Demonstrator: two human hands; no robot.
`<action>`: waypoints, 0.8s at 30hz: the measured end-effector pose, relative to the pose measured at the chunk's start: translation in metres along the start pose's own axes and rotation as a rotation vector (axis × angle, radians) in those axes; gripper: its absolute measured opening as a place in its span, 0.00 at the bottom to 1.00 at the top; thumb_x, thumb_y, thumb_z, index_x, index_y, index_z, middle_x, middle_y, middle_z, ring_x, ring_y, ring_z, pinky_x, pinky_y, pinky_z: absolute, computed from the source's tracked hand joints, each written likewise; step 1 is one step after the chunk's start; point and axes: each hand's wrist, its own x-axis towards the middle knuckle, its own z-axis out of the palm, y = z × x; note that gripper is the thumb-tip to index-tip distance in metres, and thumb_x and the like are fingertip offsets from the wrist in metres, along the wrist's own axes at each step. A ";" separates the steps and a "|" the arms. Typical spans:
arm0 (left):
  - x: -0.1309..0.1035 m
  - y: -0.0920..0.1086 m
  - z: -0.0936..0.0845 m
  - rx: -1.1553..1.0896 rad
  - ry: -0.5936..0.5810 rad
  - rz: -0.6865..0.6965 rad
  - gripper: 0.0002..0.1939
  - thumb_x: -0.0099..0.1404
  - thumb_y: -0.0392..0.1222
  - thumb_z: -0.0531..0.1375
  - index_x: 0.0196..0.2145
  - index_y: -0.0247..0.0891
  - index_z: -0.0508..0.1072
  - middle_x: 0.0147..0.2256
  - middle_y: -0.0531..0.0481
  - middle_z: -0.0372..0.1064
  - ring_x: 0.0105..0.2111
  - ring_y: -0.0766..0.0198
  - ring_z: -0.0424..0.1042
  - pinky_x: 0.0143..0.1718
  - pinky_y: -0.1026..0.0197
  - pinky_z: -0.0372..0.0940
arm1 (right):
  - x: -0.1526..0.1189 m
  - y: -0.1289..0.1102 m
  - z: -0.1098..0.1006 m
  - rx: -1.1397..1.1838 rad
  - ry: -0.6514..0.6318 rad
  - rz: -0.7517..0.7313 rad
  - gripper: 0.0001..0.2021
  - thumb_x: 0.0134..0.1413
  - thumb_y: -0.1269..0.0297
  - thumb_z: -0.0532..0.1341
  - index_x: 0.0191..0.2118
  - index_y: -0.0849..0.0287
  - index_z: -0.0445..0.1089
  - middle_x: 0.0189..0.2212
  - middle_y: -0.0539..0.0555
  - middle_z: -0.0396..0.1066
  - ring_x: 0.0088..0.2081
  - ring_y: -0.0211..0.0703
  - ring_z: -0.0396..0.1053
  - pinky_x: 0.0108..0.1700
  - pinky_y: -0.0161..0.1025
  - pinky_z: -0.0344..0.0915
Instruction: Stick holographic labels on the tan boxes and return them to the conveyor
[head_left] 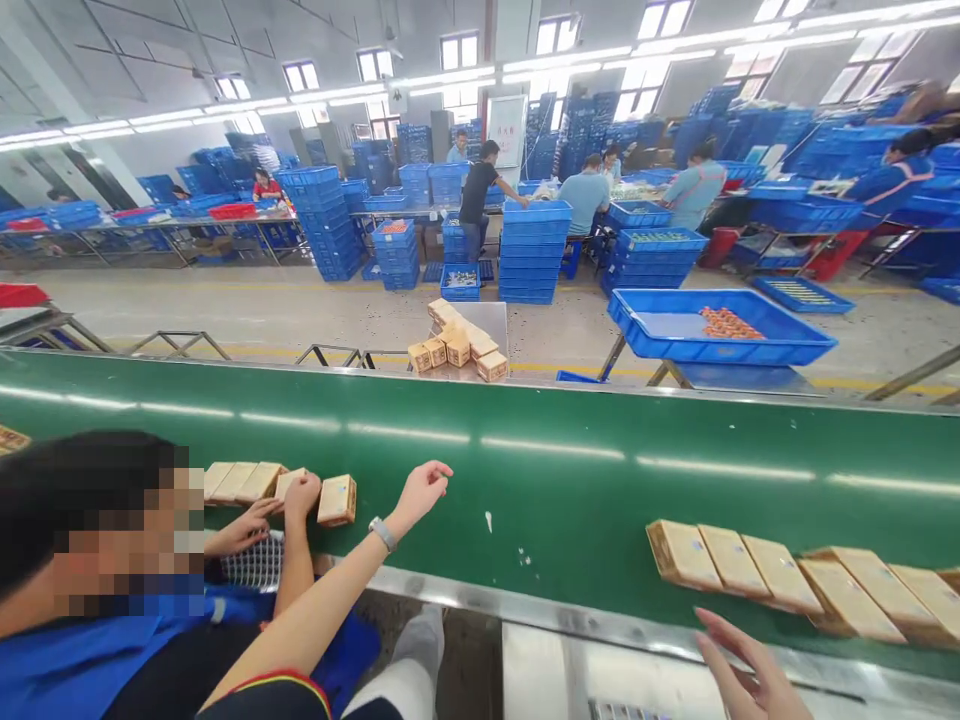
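Here, a row of pale boxes (pixel 772 572) leans along the right part of the green belt (pixel 555 485), near its close edge. The right hand (pixel 754 668), partly cut off by the bottom of the view, is just beside them, fingers spread and holding nothing. Over the middle of the belt, the left hand (pixel 424 492) hangs half open, fingers loosely bent and empty, a watch (pixel 382 534) on its wrist. Left of it stands a single box (pixel 337 500), and a co-worker's hand (pixel 301 494) rests on another box beside it. Beyond the belt, more boxes (pixel 459 345) are piled on a stand; a blue tray (pixel 757 347) holds small orange pieces (pixel 729 323), perhaps parts, too distant to tell.
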 end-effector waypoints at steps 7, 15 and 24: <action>0.219 0.072 -0.084 0.050 0.141 0.054 0.09 0.70 0.43 0.60 0.40 0.33 0.73 0.39 0.48 0.73 0.37 0.62 0.74 0.40 0.55 0.72 | 0.094 -0.107 0.137 0.138 -0.173 0.130 0.30 0.29 0.36 0.63 0.37 0.54 0.73 0.45 0.61 0.78 0.50 0.63 0.72 0.52 0.53 0.69; 0.433 0.112 -0.161 0.159 0.267 0.109 0.13 0.71 0.45 0.58 0.50 0.38 0.71 0.52 0.43 0.69 0.47 0.57 0.71 0.49 0.49 0.70 | 0.186 -0.161 0.277 0.189 -0.247 0.229 0.33 0.35 0.35 0.62 0.44 0.54 0.70 0.48 0.60 0.76 0.52 0.60 0.72 0.55 0.54 0.67; 0.579 0.101 -0.135 0.333 0.092 0.099 0.14 0.71 0.45 0.59 0.51 0.36 0.71 0.52 0.42 0.69 0.50 0.55 0.71 0.51 0.46 0.68 | 0.265 -0.189 0.359 0.120 -0.180 0.226 0.45 0.38 0.31 0.60 0.59 0.56 0.60 0.57 0.62 0.67 0.52 0.58 0.71 0.45 0.48 0.73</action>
